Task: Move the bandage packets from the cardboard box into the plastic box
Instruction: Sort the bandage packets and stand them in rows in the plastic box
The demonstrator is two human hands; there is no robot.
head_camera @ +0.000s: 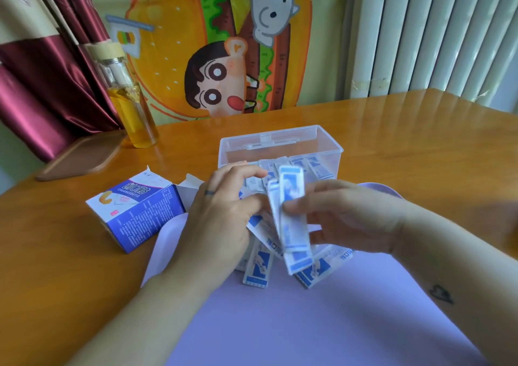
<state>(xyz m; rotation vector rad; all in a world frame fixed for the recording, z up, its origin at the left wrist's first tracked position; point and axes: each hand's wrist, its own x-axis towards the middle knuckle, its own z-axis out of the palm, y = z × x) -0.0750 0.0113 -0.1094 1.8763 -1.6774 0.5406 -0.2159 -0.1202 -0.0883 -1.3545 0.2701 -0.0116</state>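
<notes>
Mat (308, 332): purple, loose packets (256, 271) fanned on it.
Right hand (347, 217): pinching an upright stack of bandage packets (293, 211) above the mat.
Left hand (221, 219): fingers curled beside that stack; grip unclear.
Plastic box (238, 152): open, packets (318, 168) standing inside.
Cardboard box (137, 211): on its side, flaps open, left of both hands.

On the white-and-blue cardboard box (137, 211), left of the clear plastic box (280, 147), I read 创口贴 with "CHUANGKOUTIE" beneath. Its blue side's small print is illegible. The blue-and-white paper bandage packets (343, 255) before the plastic box bear blurred blue characters.
</notes>
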